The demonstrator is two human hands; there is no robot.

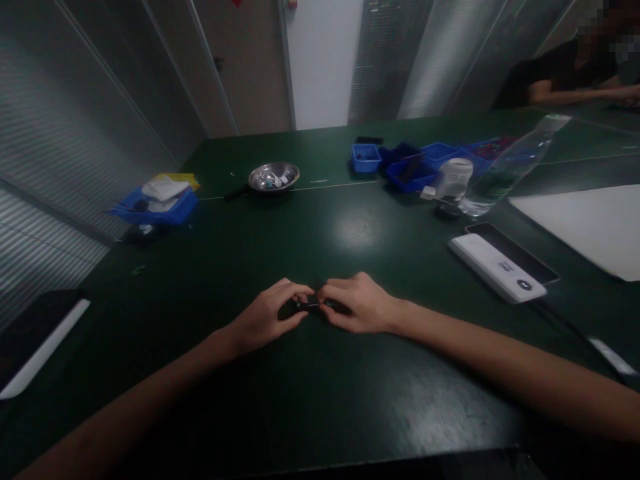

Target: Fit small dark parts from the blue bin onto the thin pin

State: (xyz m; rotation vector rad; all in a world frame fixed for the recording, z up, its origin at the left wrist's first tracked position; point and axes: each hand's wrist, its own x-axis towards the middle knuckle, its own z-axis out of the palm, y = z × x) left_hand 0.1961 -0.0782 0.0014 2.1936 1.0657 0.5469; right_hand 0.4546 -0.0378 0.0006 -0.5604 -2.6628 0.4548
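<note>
Both hands meet near the middle of the green table, with a small dark, glossy object between them. Its kind cannot be made out against the dark surface. My left hand is closed around its left end, thumb below and fingers above. From the other side, my right hand pinches the right end, with the fingertips almost touching those of the left hand. Most of the object is hidden by the fingers.
A metal bowl with small pieces stands ahead. Blue bins are at the back; another blue bin holds papers at left. To the right are a white power bank, a phone and a tilted bottle. A person sits far right.
</note>
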